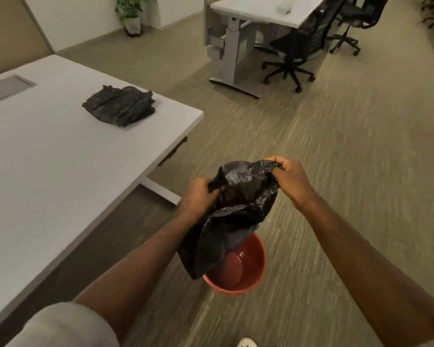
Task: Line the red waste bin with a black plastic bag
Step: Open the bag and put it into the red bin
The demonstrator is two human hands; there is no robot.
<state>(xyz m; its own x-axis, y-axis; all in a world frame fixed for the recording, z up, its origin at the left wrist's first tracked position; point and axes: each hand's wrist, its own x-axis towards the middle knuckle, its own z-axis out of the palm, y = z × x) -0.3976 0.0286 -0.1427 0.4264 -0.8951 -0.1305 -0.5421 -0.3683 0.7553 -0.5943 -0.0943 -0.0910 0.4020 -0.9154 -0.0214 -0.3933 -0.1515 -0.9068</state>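
A crumpled black plastic bag [236, 211] hangs in the air between my hands. My left hand [198, 196] grips its top edge on the left. My right hand [290, 180] pinches the top edge on the right, so the mouth is pulled partly apart. The bag's lower end dangles over the left part of the red waste bin [248, 269]. The round bin stands on the carpet below my hands, and its inside shows bare red on the right.
A white table [60, 171] stands to my left, its corner near the bin, with a pile of folded black bags [120, 105] on it. Another desk [258, 13] and black office chairs [296, 53] stand farther back. A potted plant [130, 13] sits by the far wall.
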